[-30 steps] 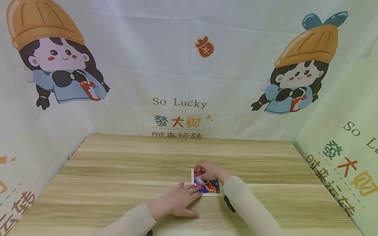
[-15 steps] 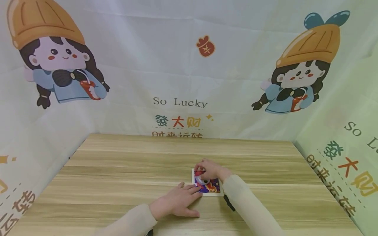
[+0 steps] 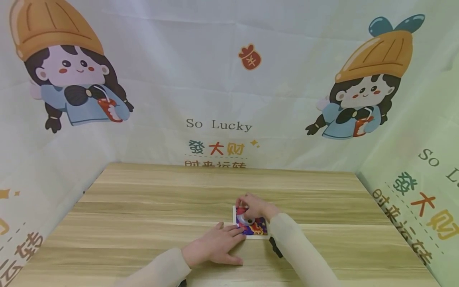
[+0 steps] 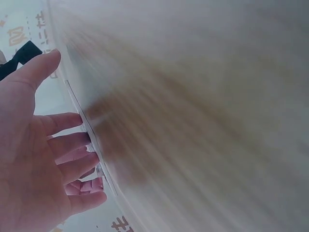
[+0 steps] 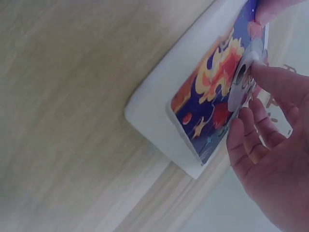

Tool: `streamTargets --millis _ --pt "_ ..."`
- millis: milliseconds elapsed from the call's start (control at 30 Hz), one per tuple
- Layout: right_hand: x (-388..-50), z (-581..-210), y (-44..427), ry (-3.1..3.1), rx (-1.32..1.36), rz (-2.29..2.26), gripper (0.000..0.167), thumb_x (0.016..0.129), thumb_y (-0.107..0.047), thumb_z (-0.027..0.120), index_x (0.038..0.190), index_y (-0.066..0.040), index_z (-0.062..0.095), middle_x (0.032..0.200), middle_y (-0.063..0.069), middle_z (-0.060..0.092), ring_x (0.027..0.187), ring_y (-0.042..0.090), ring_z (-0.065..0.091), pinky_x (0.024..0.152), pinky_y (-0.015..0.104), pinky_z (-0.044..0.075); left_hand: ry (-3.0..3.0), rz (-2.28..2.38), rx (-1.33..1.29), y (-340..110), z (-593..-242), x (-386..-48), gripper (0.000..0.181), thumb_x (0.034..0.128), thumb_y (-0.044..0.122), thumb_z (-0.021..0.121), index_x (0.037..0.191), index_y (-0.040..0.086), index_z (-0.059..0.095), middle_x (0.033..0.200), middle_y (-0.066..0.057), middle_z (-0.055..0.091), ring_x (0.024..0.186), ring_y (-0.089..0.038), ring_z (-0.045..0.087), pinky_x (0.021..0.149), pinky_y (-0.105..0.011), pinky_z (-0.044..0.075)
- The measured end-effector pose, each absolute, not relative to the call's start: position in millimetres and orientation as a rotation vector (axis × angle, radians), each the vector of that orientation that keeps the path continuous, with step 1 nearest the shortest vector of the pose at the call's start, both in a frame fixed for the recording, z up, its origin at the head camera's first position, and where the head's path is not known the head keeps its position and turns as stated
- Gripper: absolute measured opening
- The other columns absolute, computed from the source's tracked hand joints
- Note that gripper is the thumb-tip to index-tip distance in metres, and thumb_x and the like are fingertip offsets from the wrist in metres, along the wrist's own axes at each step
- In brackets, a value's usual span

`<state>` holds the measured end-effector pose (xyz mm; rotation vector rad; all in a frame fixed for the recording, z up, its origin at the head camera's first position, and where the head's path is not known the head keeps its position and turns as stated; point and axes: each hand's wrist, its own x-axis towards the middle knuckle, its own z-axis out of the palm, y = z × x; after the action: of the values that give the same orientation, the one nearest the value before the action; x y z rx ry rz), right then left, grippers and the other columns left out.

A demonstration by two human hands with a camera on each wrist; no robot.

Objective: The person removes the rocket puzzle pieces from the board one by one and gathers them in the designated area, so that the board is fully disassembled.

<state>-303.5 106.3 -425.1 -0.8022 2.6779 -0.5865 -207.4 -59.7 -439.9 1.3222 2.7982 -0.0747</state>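
A small square picture panel, printed in purple, red and orange with flames and stars, lies on a white base on the table. On the panel is a flat, rounded grey piece with a dark oval. My right hand is over the panel's far side, thumb pressed to the grey piece and fingers curled beside it; what the fingertips touch is partly hidden. My left hand lies with fingers spread, its fingertips resting on the panel's near-left corner. In the left wrist view those fingers are extended along the base's edge.
The wood-grain table extends around the panel on every side. A white cloth with printed cartoon figures and lettering hangs behind it and along both sides. Black straps show under both cuffs.
The right forearm has shifted slightly to the left. Both hands otherwise keep their places, and the panel stays where it was.
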Motion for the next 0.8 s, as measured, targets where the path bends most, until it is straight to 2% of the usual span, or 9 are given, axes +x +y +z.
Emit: streamTargets --millis 100,300,800 --pt "-303.5 -426.9 106.5 2.662 -0.824 -0.645 0.032 0.069 0.001 0.065 0.096 -0.012 0.052 0.093 0.005 0.05 0.084 0.02 0.049 0.069 0.031 0.045 2.799 -0.074 1.321 -59.8 -440.5 -207.4 0.069 0.0794 0.062 0.045 0.13 0.015 0.044 0.136 -0.004 0.036 0.123 -0.021 0.032 0.095 -0.049 0.028" --pt "-302.9 -430.1 108.7 2.632 -0.847 -0.706 0.036 0.07 0.003 0.064 0.103 -0.006 0.052 0.086 0.004 0.053 0.079 0.017 0.051 0.067 0.03 0.045 2.797 -0.078 1.322 -59.6 -441.1 -207.3 0.069 0.0792 0.061 0.045 0.13 0.014 0.044 0.136 -0.004 0.036 0.123 -0.021 0.032 0.095 -0.049 0.028" --pt "-299.4 -423.6 107.0 2.689 -0.819 -0.535 0.029 0.074 -0.01 0.067 0.101 -0.013 0.056 0.094 0.004 0.048 0.088 0.02 0.048 0.076 0.037 0.043 2.789 -0.078 1.315 -58.9 -437.8 -205.3 0.069 0.0792 0.061 0.046 0.13 0.014 0.043 0.136 -0.004 0.036 0.123 -0.022 0.032 0.094 -0.049 0.029"
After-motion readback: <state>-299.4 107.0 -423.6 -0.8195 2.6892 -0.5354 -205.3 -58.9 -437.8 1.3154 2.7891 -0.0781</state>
